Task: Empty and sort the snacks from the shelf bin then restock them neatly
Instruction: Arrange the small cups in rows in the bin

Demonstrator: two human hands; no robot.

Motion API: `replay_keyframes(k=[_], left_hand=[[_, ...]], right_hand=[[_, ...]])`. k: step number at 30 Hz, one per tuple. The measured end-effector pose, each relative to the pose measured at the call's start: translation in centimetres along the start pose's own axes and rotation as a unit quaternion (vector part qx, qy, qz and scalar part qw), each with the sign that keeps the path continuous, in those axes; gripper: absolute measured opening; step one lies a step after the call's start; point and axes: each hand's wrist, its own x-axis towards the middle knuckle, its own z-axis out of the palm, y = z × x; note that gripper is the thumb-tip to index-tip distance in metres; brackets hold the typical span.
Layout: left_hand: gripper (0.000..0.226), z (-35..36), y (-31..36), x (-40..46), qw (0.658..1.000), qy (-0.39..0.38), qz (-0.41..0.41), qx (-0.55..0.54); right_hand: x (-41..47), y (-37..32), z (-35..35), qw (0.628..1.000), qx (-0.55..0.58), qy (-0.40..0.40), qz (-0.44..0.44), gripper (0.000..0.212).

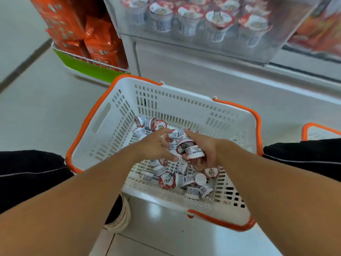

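A head-worn camera looks down at a white slotted plastic basket with orange rim and handles (103, 122) standing on a pale tiled floor. Inside, a loose heap of small white snack cups with red printed foil lids (167, 180) lies scattered from the 11 o'clock corner to the 5 o'clock corner of the basket floor.

Both bare hands meet over the middle of the heap. The right hand (206, 154) is cupped, fingers curled around a short stack of these cups lying on their sides. The left hand (155, 146) is partly open, its fingers spread and reaching toward that stack from 9 o'clock, seemingly steadying or adding a cup; whether it pinches one cannot be told.

At 12 o'clock, above the basket, a clear plastic shelf bin (203, 39) already holds upright rows of similar cups. Orange foil snack bags (99, 41) sit in a wire rack at 10 o'clock.

The step appears to be gathering cups for restocking. It would go best with lids all facing one way, in small stacks the fingers can hold firmly.
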Motion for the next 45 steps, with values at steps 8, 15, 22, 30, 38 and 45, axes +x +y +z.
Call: replay_keyframes(k=[8, 15, 22, 30, 38, 45], left_hand=[[0.024, -7.4, 14.0, -8.6, 0.947, 0.148, 0.234, 0.165], [0.012, -12.5, 21.9, -16.3, 0.911, 0.294, 0.282, -0.064], [0.011, -15.4, 22.8, -15.3, 0.858, 0.427, 0.221, -0.179], [0.01, -18.5, 22.0, -13.3, 0.865, 0.428, 0.165, -0.203], [0.017, -19.0, 21.0, -11.1, 0.866, 0.456, 0.154, -0.136], [0.019, -19.5, 20.8, -10.2, 0.858, 0.462, 0.168, -0.146]], right_hand=[[-16.4, -10.0, 2.7, 0.966, -0.231, 0.033, -0.112, 0.065], [-28.5, -11.0, 6.7, 0.936, -0.149, 0.021, -0.319, 0.033], [-28.9, -15.3, 6.9, 0.789, -0.187, 0.243, -0.532, 0.026], [-21.5, -28.7, 7.3, 0.534, -0.424, 0.445, -0.58, 0.043], [-14.6, -38.2, 7.1, 0.387, -0.573, 0.512, -0.509, 0.044], [-15.0, -39.5, 6.3, 0.473, -0.576, 0.461, -0.481, 0.022]])
